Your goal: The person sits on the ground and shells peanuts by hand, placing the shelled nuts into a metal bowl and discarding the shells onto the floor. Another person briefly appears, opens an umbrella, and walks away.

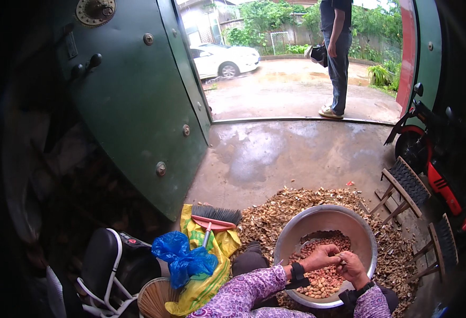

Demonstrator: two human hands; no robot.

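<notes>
Both hands meet over a round, dull metal bowl point(325, 222) that sits on the floor between the person's knees. The left hand point(319, 258) and the right hand point(351, 266) have their fingers pinched together on a small peanut point(341, 258) held between them, just above the bowl's middle. The bowl's bottom is covered with smooth pinkish-brown shelled peanuts point(323, 281). Each wrist carries a dark band, and the sleeves are purple with a pale swirling print.

Around the bowl lies a wide, rough heap of dry tan shells point(275, 214) on the concrete floor point(275, 153), which is grey, smooth and blotched with damp patches. To the left of the bowl a broom point(217, 218) with dark bristles and a red head lies on a crumpled yellow sack point(211, 275), beside a knotted glossy blue plastic bag point(182, 259). A tall green metal door point(137, 95) with round rivets stands open at the left. A red and black scooter point(440, 159) is parked at the right. Outside on the wet yard, a person in jeans point(338, 58) stands near a white car point(225, 59).
</notes>
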